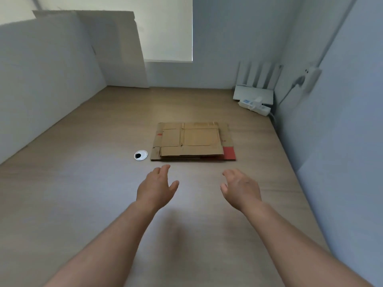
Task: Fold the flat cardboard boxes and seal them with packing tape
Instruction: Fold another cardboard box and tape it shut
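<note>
From the head view, the boxes (190,141) lie flat in a stack on the desk (83,183), their near edge just beyond both hands. The left hand (156,187) and right hand (241,188) hover short of that edge, apart from each other, fingers loose and holding nothing. A grommet (141,155) sits just left of the boxes' near corner, a power strip (255,106) well beyond their far right corner, and desk surface shows all round them.

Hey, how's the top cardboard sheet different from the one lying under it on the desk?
The top sheet is plain brown; the bottom sheet shows a red patch at its near right corner. The top sheet covers less, so the bottom sheet sticks out at left and right. Both lie flat, unfolded, on the desk.
</note>
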Action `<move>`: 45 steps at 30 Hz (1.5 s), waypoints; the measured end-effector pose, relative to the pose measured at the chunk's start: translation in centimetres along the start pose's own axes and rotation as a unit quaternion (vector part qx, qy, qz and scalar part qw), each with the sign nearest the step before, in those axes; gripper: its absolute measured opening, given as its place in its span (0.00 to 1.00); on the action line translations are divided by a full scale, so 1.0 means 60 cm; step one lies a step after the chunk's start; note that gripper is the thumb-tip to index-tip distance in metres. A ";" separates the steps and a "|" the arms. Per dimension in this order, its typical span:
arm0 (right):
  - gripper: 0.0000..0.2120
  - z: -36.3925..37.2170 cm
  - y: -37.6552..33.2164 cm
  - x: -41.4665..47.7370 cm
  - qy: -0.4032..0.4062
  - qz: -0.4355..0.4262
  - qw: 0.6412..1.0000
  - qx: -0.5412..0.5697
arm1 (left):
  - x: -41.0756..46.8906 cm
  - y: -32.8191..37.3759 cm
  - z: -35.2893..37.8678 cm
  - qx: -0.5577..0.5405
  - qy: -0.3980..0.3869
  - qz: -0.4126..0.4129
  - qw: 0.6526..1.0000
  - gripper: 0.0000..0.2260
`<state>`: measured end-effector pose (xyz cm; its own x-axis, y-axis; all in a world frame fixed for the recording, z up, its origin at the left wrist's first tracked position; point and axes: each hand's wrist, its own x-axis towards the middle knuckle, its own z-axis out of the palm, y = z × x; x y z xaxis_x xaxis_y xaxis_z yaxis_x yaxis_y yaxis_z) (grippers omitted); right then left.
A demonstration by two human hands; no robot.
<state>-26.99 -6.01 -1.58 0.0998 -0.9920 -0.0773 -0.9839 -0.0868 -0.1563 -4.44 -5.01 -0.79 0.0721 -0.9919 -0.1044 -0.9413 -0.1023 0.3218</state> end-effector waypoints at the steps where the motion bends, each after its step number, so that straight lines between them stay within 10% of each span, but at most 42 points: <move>1: 0.18 0.008 0.003 0.025 -0.012 0.008 1.000 0.000 | 0.026 -0.004 0.007 -0.006 -0.006 -0.002 1.000 0.27; 16: 0.40 0.129 0.037 0.251 -0.090 0.093 0.992 0.017 | 0.278 -0.088 0.122 -0.011 -0.059 -0.063 0.996 0.42; 45: 0.45 0.121 0.041 0.061 -0.122 0.129 0.984 0.001 | 0.084 -0.089 0.120 0.028 -0.096 -0.092 0.991 0.45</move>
<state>-27.95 -9.22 -9.39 -0.1211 -0.9294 -0.3485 -0.9807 0.1664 -0.1029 -1.44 -8.92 -9.80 0.1850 -0.9236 -0.3359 -0.9352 -0.2705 0.2287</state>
